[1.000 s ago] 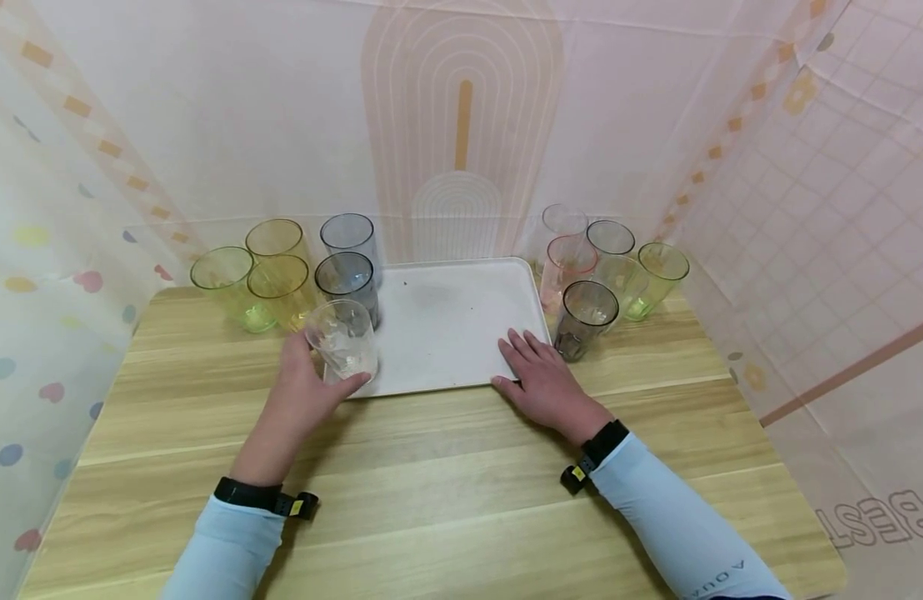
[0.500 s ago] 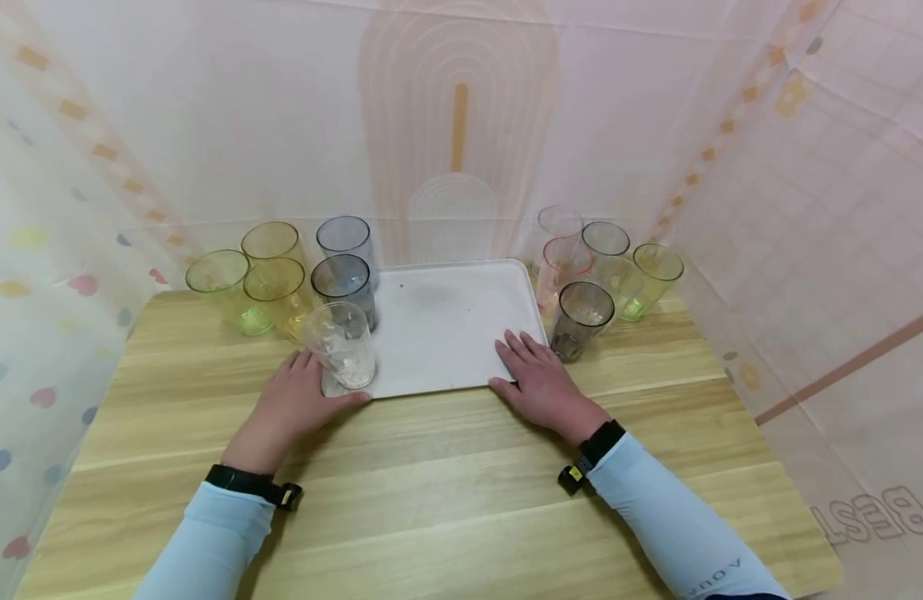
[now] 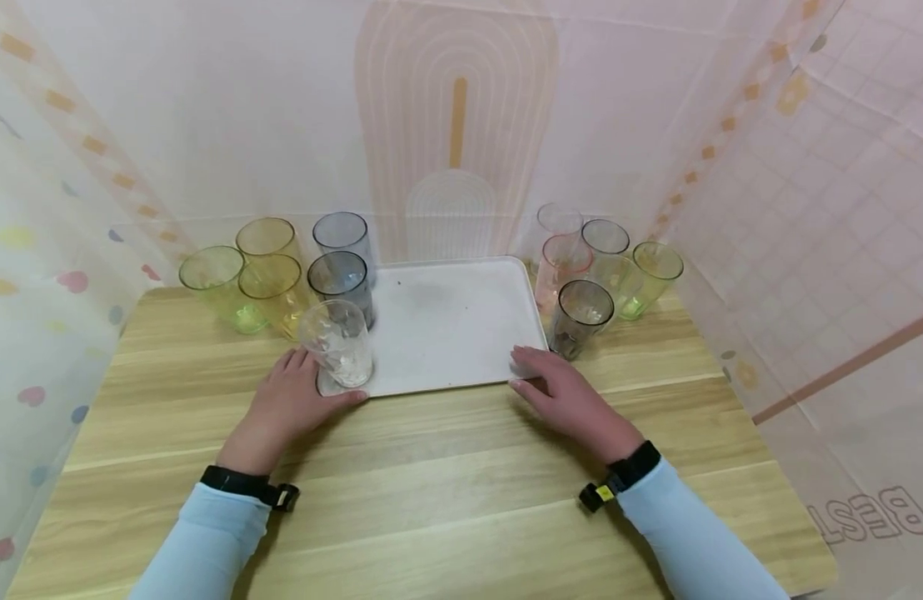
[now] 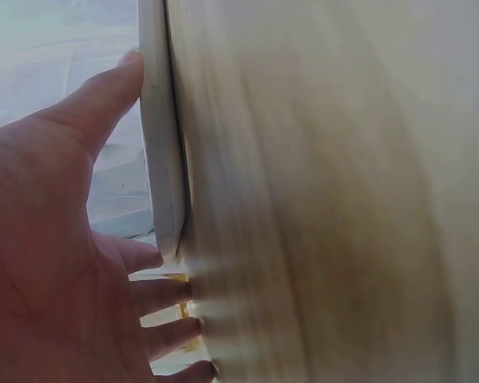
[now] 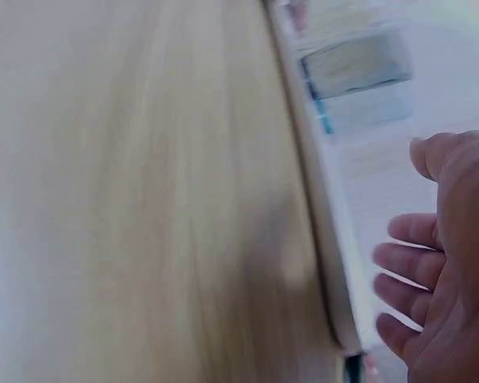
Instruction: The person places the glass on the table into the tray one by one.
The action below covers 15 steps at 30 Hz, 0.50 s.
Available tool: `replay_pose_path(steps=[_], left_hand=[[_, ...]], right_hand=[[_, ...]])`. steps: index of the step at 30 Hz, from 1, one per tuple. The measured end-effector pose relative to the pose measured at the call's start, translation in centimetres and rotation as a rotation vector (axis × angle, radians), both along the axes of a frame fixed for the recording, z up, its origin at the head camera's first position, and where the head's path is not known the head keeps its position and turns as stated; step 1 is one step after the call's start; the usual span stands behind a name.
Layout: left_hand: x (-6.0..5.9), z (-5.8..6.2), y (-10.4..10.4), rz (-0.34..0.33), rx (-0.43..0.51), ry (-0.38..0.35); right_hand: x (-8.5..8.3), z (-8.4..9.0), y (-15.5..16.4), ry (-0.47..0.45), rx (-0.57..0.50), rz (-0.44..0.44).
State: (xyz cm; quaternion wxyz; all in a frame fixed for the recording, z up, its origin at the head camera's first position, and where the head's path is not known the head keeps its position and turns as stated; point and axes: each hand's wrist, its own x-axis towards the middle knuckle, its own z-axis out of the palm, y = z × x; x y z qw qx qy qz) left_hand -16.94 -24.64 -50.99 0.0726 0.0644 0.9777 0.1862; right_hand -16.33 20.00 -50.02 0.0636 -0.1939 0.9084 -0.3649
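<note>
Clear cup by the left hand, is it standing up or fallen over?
Standing up: the cup has its rim on top and its base down on the tray.

Head view: both sleeves [image 3: 207,542] and the table [image 3: 431,508] cut off by bottom edge; wall lettering [image 3: 874,515] cut by right edge; base of rear amber glass [image 3: 266,236] hidden behind front amber glass [image 3: 272,283]; specks on tray [image 3: 450,325] too small to identify; left wrist: left hand [image 3: 285,404] cut by left edge, wood blurred; right wrist: right hand [image 3: 570,404] cut by right edge, tabletop smeared.
</note>
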Motion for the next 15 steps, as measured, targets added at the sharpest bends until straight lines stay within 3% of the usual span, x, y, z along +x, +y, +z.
replay_pose_path(steps=[4,9,12,15], left_hand=[[-0.2,-0.1,0.1,0.01,0.013,-0.007],[-0.1,0.3,0.3,0.015,0.032,-0.018],[0.1,0.6,0.3,0.018,0.036,-0.025],[0.2,0.6,0.4,0.019,0.04,-0.032]], right_hand=[[1.7,1.0,2.3,0.0,-0.135,-0.208],[1.5,1.0,4.6,0.099,-0.272,-0.537],[0.5,0.6,5.0,0.144,-0.358,-0.628],[-0.6,0.1,4.7,0.175,-0.446,-0.63]])
